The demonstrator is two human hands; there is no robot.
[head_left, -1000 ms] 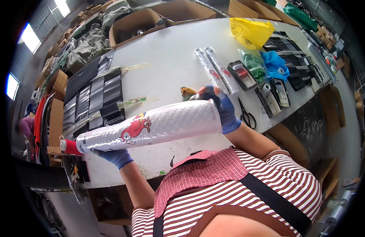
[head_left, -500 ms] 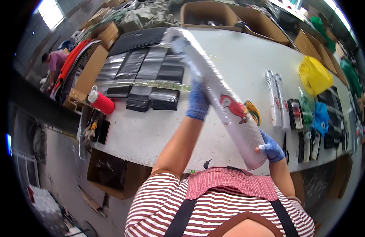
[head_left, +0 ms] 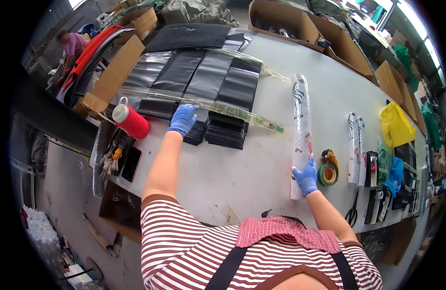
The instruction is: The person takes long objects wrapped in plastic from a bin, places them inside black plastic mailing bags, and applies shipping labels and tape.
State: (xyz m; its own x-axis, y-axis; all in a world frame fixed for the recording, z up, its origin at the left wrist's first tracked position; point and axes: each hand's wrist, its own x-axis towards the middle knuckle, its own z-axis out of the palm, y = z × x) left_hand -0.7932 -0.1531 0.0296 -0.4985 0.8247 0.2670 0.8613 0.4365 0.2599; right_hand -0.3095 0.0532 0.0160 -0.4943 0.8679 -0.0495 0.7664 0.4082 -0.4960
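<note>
My left hand (head_left: 183, 119), in a blue glove with bare fingertips, is over the near part of the black folded plastic sheets (head_left: 191, 72), beside a clear tape strip (head_left: 223, 107) that runs across them. Its thumb and forefinger point right, slightly apart, and nothing shows between them. In a matching glove, my right hand (head_left: 306, 176) wraps round the near part of a long silver bubble-textured roll (head_left: 301, 116) with a red bird print. That roll lies lengthwise on the white table (head_left: 261, 169). Just right of this hand sits a tape dispenser (head_left: 329, 170) with green tape.
A red bottle (head_left: 135, 123) and a phone (head_left: 131, 164) are at the table's left edge. Two slimmer silver rolls (head_left: 356, 150), scissors (head_left: 352, 212) and a yellow bag (head_left: 396, 124) lie at the right. Cardboard boxes (head_left: 285, 19) line the back. A person (head_left: 73, 46) is far left.
The silver roll has come down from being held aslant in both hands onto the table. My left hand has let go and moved left to the black sheets; my right hand stays on the roll.
</note>
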